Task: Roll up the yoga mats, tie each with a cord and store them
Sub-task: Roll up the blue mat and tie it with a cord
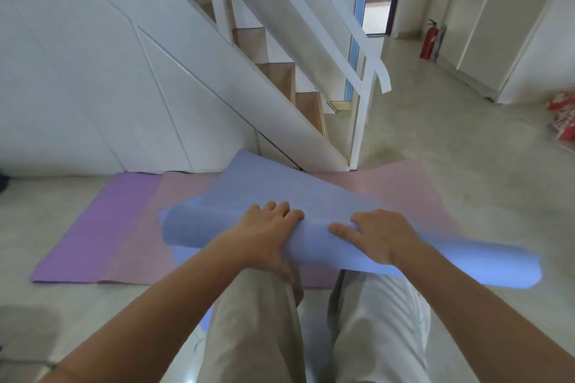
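Three mats occupy the floor [435, 140] at the foot of the staircase [217, 50]. The stair's white panelled side closes off the floor's far edge on the left, just behind the mats. Open floor runs to the right of the stair post [361, 121].

The pink mat [401, 186] lies flat, its far edge at the stair base. The purple mat [102, 227] lies flat against its left side; which one overlaps cannot be determined.

The blue mat [199, 230] is partly rolled. The roll sits crosswise above the pink mat, over the person's knees, and its unrolled part extends toward the stair base. Its right end is blurred.

The left hand [267, 233] grips the roll near its middle, fingers curled over the top and thumb beneath. The right hand [376, 236] holds the roll just beside it, fingers bent over the top and thumb lying along the roll.

A fire extinguisher [428, 40] and a red bag [563, 121] stand well apart on the far right floor.
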`<state>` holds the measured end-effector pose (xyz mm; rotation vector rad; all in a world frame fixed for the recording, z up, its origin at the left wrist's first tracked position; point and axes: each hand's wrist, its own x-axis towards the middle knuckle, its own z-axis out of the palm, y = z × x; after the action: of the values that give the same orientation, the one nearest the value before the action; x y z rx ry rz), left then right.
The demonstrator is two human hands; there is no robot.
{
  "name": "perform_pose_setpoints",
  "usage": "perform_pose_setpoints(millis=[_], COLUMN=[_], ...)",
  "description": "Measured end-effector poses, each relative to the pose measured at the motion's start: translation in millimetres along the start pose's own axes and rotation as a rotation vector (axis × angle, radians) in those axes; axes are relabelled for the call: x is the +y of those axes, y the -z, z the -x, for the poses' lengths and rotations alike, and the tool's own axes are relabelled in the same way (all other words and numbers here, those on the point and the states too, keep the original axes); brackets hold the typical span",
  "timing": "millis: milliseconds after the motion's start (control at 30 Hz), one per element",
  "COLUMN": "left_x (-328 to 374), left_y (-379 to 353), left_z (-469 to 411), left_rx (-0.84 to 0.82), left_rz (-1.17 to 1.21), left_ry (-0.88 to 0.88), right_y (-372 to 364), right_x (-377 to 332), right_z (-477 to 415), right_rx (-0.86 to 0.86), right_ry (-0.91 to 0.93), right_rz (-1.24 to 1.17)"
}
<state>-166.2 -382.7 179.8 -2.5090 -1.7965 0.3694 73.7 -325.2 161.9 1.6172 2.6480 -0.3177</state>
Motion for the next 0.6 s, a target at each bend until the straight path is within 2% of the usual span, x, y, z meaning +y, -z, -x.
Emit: perform_pose_setpoints(millis=[100, 200, 267, 367, 433, 500, 600], left_x=[10, 9, 7, -3, -13, -16, -24], left_y=[4, 21, 28, 33, 33, 34, 35], left_z=[3, -1, -8, -20, -27, -29, -27], left_rx=[0.014, -0.107, -0.197, -0.345, -0.452, -0.544, -0.594], left_rz=[-0.011, 0.083, 0.097, 0.234, 0.315, 0.375, 0.508], left_ry=[0.066, 0.087, 0.087, 0.141, 0.147, 0.121, 0.114], right_y=[11, 12, 13, 0, -14, -22, 5], right_x=[1, 1, -1, -3, -4, -1, -5], right_z=[-9, -4, 7, 25, 29, 22, 10], right_rx=[-0.173, -0.27, -0.184, 0.082, 0.132, 0.146, -0.03], right_ry=[0.013, -0.01, 0.015, 0.182, 0.268, 0.281, 0.216], right_rz=[-0.094, -0.165, -0.142, 0.087, 0.131, 0.098, -0.014])
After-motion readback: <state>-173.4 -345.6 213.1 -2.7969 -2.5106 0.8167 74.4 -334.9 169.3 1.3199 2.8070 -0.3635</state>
